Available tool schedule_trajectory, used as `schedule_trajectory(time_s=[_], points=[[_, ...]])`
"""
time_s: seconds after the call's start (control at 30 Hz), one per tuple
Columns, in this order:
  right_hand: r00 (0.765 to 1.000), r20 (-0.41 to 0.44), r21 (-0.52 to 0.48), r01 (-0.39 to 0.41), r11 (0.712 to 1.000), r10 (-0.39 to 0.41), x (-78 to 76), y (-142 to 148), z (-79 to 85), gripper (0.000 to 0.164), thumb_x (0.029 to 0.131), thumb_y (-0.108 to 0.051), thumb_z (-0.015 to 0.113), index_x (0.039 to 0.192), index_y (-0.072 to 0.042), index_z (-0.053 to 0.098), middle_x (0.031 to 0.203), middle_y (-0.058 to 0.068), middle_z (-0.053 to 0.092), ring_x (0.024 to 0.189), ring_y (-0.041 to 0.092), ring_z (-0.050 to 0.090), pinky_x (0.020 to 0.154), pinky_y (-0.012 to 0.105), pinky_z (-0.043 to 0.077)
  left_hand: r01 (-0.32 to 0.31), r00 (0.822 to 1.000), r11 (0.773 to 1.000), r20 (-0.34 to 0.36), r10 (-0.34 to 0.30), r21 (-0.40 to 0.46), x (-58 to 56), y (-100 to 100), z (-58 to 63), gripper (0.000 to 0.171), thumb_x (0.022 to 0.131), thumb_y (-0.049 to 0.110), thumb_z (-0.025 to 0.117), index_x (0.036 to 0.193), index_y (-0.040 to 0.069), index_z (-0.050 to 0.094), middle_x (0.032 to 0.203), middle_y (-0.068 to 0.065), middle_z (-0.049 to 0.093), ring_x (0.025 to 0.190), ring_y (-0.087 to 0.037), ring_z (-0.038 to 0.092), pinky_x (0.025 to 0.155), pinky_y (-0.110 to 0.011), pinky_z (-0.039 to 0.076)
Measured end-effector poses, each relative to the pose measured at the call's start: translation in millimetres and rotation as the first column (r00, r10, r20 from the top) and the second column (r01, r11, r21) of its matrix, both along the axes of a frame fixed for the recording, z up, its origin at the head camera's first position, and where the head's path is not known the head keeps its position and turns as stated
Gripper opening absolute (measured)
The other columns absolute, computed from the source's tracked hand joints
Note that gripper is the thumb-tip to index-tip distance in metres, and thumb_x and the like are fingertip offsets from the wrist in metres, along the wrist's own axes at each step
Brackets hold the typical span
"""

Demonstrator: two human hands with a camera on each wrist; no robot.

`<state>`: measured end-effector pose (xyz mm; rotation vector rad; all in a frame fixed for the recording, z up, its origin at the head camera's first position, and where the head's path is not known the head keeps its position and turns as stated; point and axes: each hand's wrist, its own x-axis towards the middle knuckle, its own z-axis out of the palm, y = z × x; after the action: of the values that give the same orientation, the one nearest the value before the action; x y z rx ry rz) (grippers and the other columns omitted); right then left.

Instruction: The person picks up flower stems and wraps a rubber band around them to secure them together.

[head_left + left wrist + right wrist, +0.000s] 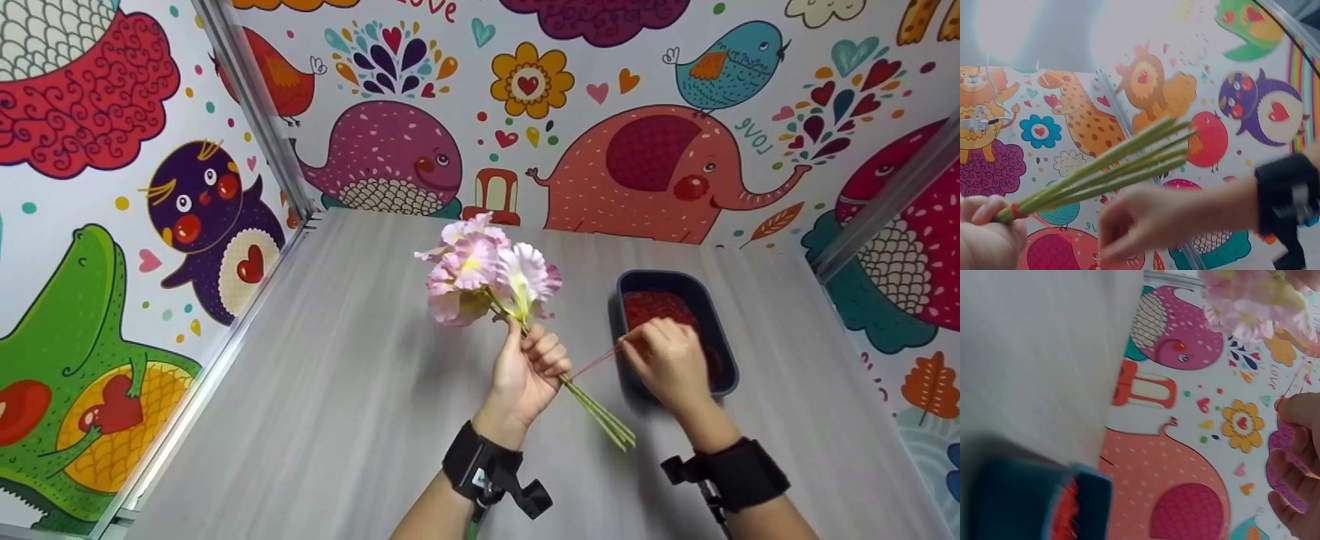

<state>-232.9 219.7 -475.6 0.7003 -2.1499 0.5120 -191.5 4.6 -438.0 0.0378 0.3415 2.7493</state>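
My left hand grips a bunch of pink and white flowers, thumb up under the blossoms. The green stems stick out below the fist, pointing down and right. A thin red rubber band runs from the stems just under that fist to my right hand, whose thumb and finger pinch its far end and hold it taut. In the left wrist view a red loop circles the stems beside the left hand. The right wrist view has two stretched strands leading up toward the blossoms.
A dark blue bin holding a heap of red rubber bands stands on the grey table, partly behind the right hand. Walls with cartoon animals enclose the back and sides. Each wrist wears a black strap with a camera mount.
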Motion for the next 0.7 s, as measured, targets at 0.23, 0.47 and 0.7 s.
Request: schedule_trajectory(time_s=[0.23,0.47,0.7], points=[[1.000,0.007,0.003,-0.023,1.000,0.023,10.4,-26,-25.2,0.014,0.072,-0.009,0.074,0.074,-0.009,0.060,0.067,0.003,0.058,0.062,0.022,0.054,0.059,0.041,0.043,-0.172,0.982,0.980,0.093,0.162,0.103,-10.5,-1,6.8,0.060,0.096,0.061,0.008,0.061,0.018,0.031,0.058,0.007,0.020,0.047,-0.006,0.026,0.054,-0.019,0.018],[1.000,-0.012,0.042,-0.026,0.999,0.026,32.9,-57,-36.6,0.021,0.065,-0.006,0.078,0.070,-0.012,0.058,0.062,-0.002,0.056,0.058,0.017,0.050,0.059,0.036,0.042,-0.319,0.943,0.918,0.177,0.283,0.234,-18.7,3,4.2,0.060,0.095,0.061,0.009,0.061,0.016,0.030,0.058,0.006,0.018,0.049,-0.006,0.022,0.053,-0.020,0.022],[0.962,-0.260,0.065,-0.068,0.996,0.083,50.4,-77,-33.5,0.020,0.078,-0.004,0.058,0.061,-0.009,0.049,0.057,0.001,0.047,0.050,0.020,0.045,0.049,0.032,0.037,-0.458,0.887,0.882,0.121,0.446,0.110,-24.4,13,-1.4,0.057,0.096,0.058,0.012,0.062,0.017,0.030,0.059,0.005,0.018,0.051,-0.007,0.020,0.055,-0.022,0.021]])
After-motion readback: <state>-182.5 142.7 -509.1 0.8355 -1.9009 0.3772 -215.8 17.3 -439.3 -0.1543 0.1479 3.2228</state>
